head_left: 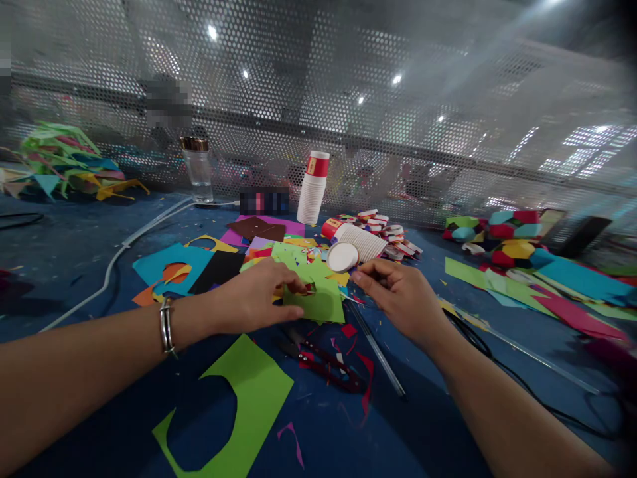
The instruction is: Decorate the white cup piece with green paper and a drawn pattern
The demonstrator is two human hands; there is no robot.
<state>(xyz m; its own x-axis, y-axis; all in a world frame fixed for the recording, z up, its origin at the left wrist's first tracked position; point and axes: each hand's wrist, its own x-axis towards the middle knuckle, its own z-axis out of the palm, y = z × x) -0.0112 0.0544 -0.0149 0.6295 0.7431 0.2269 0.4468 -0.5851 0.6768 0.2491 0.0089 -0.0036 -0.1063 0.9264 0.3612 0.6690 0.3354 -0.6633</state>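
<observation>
While two hands [256,295] [405,299] reach forward, two cup stacks [308,202] [365,243] (one upright) sit ahead.

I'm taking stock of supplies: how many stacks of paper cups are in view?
2. One upright stack stands before the perforated metal screen; one lying stack is on its side, nearer the right hand. Others may be hidden.

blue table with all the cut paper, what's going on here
A person has both hands over the blue table. The left hand is over a green sheet, thumb and fingers apart; the right hand is beside a white paper cup, its grip unclear. Scissors and a cut green scrap lie nearer the person.
</observation>
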